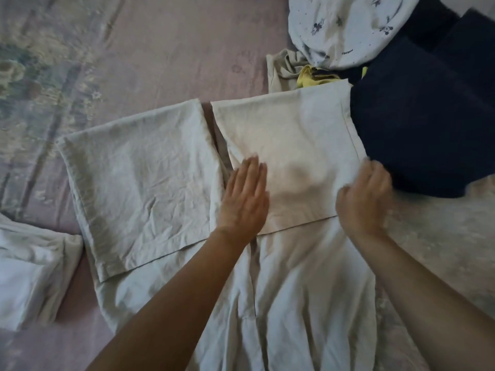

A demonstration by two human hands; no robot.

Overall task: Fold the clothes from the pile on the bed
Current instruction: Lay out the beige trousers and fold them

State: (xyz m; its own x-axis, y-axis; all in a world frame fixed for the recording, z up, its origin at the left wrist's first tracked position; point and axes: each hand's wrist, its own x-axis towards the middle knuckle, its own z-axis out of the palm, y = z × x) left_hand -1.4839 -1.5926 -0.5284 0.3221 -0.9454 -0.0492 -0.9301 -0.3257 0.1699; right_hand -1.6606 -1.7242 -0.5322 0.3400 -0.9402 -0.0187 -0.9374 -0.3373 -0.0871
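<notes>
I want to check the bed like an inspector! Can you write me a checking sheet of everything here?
Surface: bed, pinkish flowery sheet, wrinkled.
Job's things: light beige trousers spread flat, both legs folded up toward the waist; unfolded pile at top right.
Clutter: white folded cloth at left; dark navy garment touching the trousers.
Grips: left hand flat and open on the folded leg; right hand blurred, at that leg's edge.
Cables: nothing seen.
Surroundings: nothing seen beyond the bed.
</notes>
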